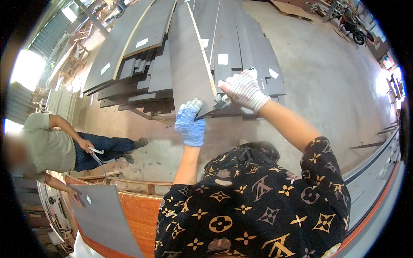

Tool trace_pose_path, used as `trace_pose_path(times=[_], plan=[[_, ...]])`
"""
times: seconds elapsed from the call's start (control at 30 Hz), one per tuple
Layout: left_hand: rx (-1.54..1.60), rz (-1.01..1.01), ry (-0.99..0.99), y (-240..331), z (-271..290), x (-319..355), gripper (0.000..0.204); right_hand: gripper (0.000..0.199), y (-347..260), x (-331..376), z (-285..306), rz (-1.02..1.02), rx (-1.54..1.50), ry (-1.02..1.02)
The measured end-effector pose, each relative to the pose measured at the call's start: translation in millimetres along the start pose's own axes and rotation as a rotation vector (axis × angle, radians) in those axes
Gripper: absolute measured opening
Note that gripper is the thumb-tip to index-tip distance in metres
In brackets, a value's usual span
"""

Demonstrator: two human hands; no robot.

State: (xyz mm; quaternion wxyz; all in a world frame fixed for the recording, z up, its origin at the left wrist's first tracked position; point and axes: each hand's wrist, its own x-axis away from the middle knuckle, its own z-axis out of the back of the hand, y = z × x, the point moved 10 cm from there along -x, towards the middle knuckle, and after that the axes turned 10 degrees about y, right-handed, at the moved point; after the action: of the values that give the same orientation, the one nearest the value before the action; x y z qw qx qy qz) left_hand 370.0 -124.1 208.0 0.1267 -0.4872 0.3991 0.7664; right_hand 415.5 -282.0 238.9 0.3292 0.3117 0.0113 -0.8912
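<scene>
A long dark grey panel (188, 56) with a pale strip along its right edge lies on the stack in front of me. My left hand (190, 122), in a blue knit glove, is closed on the panel's near end at its left corner. Beside the near right corner, my right hand (246, 89), in a white glove with coloured stripes, is closed with its fingers curled. A small dark and silvery thing (221, 101) shows just below that hand at the panel's corner. Whether the right fingers grip it is hard to make out.
Several more grey panels (142, 28) with white labels are stacked around it. At the left stands a co-worker (53, 142) holding a pale tool, one hand on a grey panel (103, 215) over an orange-brown board (140, 210). A long metal rail (374, 172) runs at the right.
</scene>
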Motion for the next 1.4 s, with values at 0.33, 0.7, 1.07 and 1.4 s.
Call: trace_pose_path(times=[0.33,0.7,1.07,1.4], plan=[[-0.028,0.028,-0.009,8.6,-5.5,3.8,0.038,0.036,-10.5,58.7,-46.2,-0.632,-0.24,-0.167],[0.05,0.041,0.024,7.4,-4.7,1.8,0.031,0.025,9.2,-7.7,6.4,0.055,0.062,0.05],[0.072,0.115,0.057,-5.5,1.3,17.0,0.03,0.023,-4.8,8.1,-29.7,-0.363,-0.229,-0.224],[-0.153,-0.145,-0.156,20.7,-7.8,14.0,0.03,0.004,108.1,-98.1,80.5,-0.199,0.221,0.323]])
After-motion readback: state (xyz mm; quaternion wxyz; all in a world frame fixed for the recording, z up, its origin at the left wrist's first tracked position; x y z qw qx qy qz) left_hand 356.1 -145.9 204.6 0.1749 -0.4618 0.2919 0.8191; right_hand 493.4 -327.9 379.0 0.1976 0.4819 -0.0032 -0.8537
